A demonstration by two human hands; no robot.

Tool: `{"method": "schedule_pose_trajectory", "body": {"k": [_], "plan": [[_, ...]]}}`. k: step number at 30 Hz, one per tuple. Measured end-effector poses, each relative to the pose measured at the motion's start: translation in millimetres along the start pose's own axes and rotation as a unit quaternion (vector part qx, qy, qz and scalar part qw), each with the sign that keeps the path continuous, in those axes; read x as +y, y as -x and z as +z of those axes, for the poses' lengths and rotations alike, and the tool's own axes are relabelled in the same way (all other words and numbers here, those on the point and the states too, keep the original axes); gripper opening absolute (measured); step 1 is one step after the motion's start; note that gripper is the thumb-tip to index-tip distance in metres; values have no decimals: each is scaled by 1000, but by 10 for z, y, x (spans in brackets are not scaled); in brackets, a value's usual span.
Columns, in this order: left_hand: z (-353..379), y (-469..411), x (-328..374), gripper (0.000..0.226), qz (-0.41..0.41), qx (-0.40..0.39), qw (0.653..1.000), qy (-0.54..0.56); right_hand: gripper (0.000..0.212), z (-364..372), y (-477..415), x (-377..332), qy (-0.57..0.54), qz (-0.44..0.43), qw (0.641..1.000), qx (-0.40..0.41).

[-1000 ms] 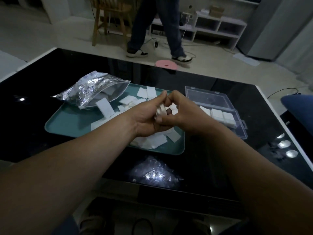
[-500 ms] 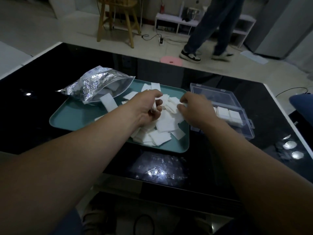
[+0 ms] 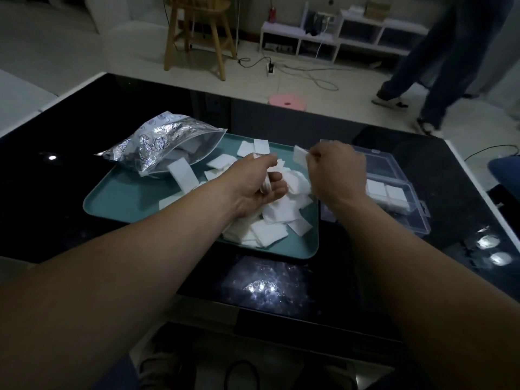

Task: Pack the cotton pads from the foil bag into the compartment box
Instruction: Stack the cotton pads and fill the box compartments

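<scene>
A silver foil bag (image 3: 160, 143) lies open at the back left of a teal tray (image 3: 123, 198). White cotton pads (image 3: 277, 218) are heaped on the tray's right half. My left hand (image 3: 254, 182) hovers over the heap and grips a small stack of pads in curled fingers. My right hand (image 3: 334, 170) is raised beside it and pinches a single pad (image 3: 300, 156). The clear compartment box (image 3: 399, 192) lies open to the right of the tray, with pads in its near compartments; my right hand hides its left part.
The tray and box sit on a glossy black table (image 3: 84, 130) with a white rim. A person's legs (image 3: 439, 66) walk on the floor beyond the table, near a wooden stool (image 3: 197, 32), a white shelf (image 3: 337, 38) and a pink disc (image 3: 287, 100).
My hands have parted. The right hand has lifted one pad off the heap, while the left keeps its stack. The person behind has walked further to the right.
</scene>
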State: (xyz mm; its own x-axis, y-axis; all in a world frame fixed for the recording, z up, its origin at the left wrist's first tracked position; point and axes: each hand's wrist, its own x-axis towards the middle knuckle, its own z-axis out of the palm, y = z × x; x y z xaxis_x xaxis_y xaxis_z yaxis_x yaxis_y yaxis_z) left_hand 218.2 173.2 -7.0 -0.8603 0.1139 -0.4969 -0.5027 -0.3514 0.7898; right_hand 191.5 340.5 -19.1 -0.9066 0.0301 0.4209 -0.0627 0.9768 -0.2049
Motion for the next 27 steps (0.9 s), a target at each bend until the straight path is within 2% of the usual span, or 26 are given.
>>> {"method": "schedule_pose_trajectory", "body": {"k": [3,6,11,13,16,27], "plan": [[62,36,3,38,28,-41,999,5,18,-227,126,-178,-90,-13,996,4],[121,92,-5,35,40,-94,995,-9,16,-326,371,-368,-146,-36,988,-23],[76,155,-28,34,13,-109,994,-27,12,-517,550,-350,-234,-64,966,-88],[23,210,-32,39,-15,-134,990,-50,22,-576,594,-296,-238,-109,956,-129],[-31,284,-77,46,-48,-201,977,-50,41,-568,693,-269,-251,-101,940,-208],[-87,224,-167,58,-86,-189,978,-35,41,-532,707,-279,-281,-118,930,-204]]}}
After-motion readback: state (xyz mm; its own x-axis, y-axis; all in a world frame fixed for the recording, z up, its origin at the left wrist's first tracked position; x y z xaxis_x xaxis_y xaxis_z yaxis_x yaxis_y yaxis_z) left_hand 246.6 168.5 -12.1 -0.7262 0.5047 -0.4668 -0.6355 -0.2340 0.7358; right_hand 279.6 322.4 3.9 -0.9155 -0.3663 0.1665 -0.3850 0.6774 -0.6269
